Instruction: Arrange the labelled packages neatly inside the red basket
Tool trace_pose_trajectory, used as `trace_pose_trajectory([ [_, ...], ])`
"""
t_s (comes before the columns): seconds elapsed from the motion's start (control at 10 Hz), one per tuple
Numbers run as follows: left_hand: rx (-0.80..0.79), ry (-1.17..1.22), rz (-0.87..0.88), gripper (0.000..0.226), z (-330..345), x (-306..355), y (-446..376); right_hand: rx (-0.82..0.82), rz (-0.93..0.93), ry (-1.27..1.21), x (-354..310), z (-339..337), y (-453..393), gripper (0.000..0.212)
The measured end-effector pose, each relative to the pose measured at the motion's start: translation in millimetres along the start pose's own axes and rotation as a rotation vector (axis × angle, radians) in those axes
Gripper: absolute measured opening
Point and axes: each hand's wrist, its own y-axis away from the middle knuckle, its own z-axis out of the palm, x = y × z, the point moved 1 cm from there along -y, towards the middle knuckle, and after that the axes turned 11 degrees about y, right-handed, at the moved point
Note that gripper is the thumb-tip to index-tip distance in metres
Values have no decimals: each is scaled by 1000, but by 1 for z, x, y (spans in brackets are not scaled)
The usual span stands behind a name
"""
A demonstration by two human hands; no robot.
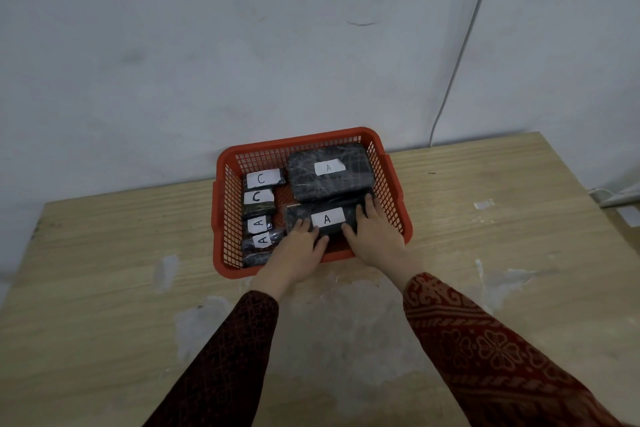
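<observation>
The red basket [393, 191] sits on the wooden table against the wall. Inside, a large black package labelled A [329, 172] lies at the back right. In front of it lies a second black package labelled A [327, 218], with my left hand [299, 246] on its left end and my right hand [374, 232] on its right end. Both hands press or grip this package. Down the basket's left side runs a column of small black packages: two labelled C [261, 178], [258, 197], then two labelled A [259, 225], [263, 239], and one partly hidden by my left wrist.
The wooden table [104, 253] has worn white patches near its front. A grey wall rises right behind the basket. A white cable [460, 55] runs down the wall at the right. A pale object [620, 198] lies past the table's right edge.
</observation>
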Motion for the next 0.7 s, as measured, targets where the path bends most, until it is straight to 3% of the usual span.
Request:
trace_pose_trajectory([
  [0.1, -86, 9, -39, 57, -1, -1, -4, 89, -51, -25, 1, 2, 6, 58],
  [0.3, -190, 5, -84, 61, -5, 3, -6, -164, -82, 80, 0, 3, -7, 69],
  [0.4, -150, -3, -51, 59, -10, 3, -2, -258, -123, 117, 0, -8, -5, 72],
  [0.6, 2, -5, -20, 57, -37, -4, 21, -49, -275, 146, 3, -56, 14, 65],
  [0.7, 174, -126, 4, 58, -61, 2, 31, 76, -357, 203, -8, -86, 18, 66],
])
